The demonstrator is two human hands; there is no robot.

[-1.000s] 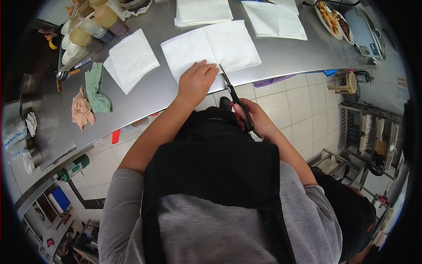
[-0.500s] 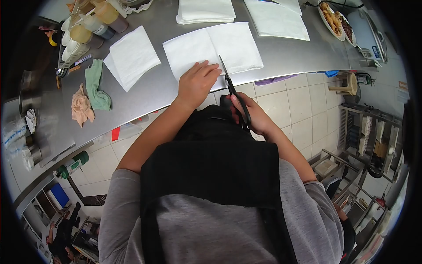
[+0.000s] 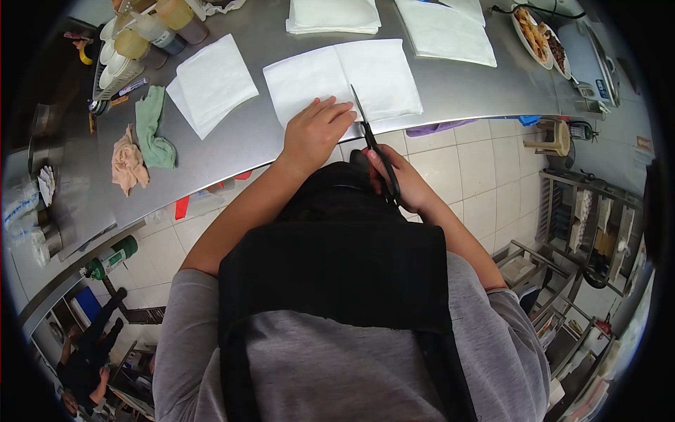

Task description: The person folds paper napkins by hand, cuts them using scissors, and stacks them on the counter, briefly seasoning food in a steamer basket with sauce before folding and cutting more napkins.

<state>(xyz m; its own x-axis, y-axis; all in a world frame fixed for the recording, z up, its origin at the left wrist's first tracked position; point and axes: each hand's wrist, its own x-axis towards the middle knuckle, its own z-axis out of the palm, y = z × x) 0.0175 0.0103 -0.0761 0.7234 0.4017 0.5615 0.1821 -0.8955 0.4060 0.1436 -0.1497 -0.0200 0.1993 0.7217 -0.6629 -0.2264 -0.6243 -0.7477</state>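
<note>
A white, cloth-like sheet with a line down its middle lies near the front edge of the steel table. My left hand rests on its near edge, fingers stretched out flat. Black-handled scissors are gripped in my right hand, just off the table's front edge. Their blades point away from me, over the sheet along its middle line, close to my left fingertips. Whether the lower blade is under the sheet I cannot tell. To the left are more white sheets, overlapping.
A stack of white sheets and another white pile sit farther back. Green cloth and peach cloth lie left, near sauce bottles. Food plates stand far right. Another person is at lower left.
The view has shifted slightly. My hands, the scissors and the sheet keep nearly the same places relative to one another. At lower left, the other person has shifted position.
</note>
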